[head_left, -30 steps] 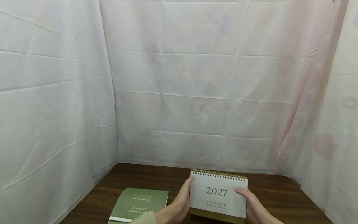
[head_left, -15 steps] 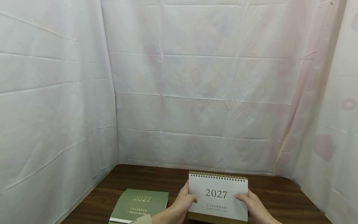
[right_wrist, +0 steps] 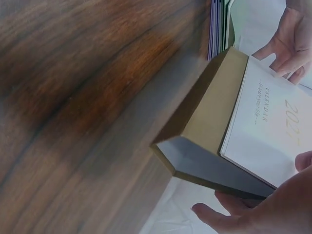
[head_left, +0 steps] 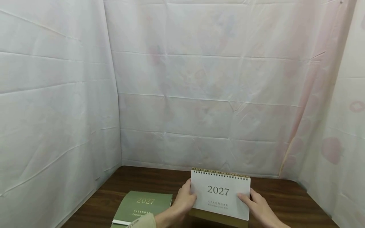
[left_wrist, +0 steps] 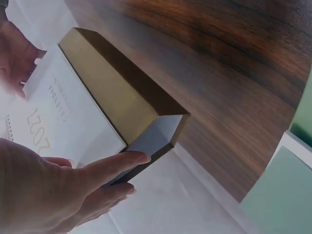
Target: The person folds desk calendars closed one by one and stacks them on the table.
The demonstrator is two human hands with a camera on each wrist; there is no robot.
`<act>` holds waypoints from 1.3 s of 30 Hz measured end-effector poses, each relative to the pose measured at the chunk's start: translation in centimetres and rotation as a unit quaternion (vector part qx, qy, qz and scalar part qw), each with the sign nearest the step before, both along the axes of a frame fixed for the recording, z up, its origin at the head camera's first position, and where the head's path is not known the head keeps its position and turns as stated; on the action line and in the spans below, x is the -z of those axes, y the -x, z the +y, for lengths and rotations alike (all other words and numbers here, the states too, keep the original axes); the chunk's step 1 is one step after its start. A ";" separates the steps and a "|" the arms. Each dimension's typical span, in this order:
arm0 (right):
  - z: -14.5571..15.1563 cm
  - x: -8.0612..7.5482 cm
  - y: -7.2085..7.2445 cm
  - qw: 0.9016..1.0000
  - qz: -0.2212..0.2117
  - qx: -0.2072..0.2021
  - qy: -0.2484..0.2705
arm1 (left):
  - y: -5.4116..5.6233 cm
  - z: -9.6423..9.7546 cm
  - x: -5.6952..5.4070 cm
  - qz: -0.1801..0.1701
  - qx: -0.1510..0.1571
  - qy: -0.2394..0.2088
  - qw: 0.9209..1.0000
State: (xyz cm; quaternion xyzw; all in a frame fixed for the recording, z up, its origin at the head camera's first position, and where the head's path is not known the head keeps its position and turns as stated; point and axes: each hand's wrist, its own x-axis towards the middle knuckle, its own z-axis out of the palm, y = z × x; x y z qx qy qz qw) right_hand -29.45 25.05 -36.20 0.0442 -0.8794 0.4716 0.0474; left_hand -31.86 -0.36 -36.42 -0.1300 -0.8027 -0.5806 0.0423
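A white 2027 desk calendar (head_left: 219, 198) with gold spiral binding along its top is held between both hands, cover facing me. Its brown-gold stand (left_wrist: 109, 80) is folded into a hollow wedge, with the open grey inside showing at the end in both wrist views. My left hand (head_left: 183, 201) grips the left side, with its fingers along the edge of the stand (right_wrist: 214, 109) hidden in the head view. On the right side my right hand (head_left: 258, 205) holds it, thumb on the white cover and fingers behind.
A green 2027 calendar (head_left: 146, 205) with gold lettering lies on the dark wood table (head_left: 97, 209), left of my left forearm and partly covered by a beige sleeve (head_left: 145, 221). White patterned sheeting (head_left: 182, 117) encloses the back and sides.
The white calendar has shifted slightly left and, in the last half second, up in the head view. My left thumb slid down from near its upper edge. The green calendar stays put.
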 end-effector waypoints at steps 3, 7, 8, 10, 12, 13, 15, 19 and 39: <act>-0.3 -0.3 0.1 0.999 0.006 0.029 -0.028 | 0.2 -0.2 -0.2 0.023 -0.017 0.022 0.999; -0.6 -0.7 0.2 0.999 0.015 0.032 -0.038 | 0.7 -0.4 -0.3 0.057 -0.054 0.063 0.995; -0.7 -0.8 0.3 0.999 0.016 0.033 -0.039 | 0.8 -0.5 -0.4 0.067 -0.063 0.073 0.993; -0.9 -0.9 0.5 0.998 0.021 0.031 -0.040 | 1.0 -0.8 -0.4 0.077 -0.075 0.088 0.990; -1.2 -1.2 0.7 0.999 0.026 0.030 -0.038 | 1.2 -1.1 -0.5 0.086 -0.082 0.098 0.988; -1.3 -1.3 0.8 0.999 0.027 0.030 -0.036 | 1.3 -1.3 -0.5 0.089 -0.085 0.103 0.987; -1.5 -1.4 1.0 0.998 0.035 0.031 -0.039 | 1.5 -1.6 -0.5 0.094 -0.091 0.110 0.985; -2.1 -1.8 1.5 0.997 0.042 0.041 -0.050 | 1.8 -2.2 -0.7 0.112 -0.098 0.117 0.982; -6.8 -1.3 4.0 0.992 -0.086 0.002 0.095 | 3.4 -8.5 -3.9 -0.004 -0.091 0.196 0.976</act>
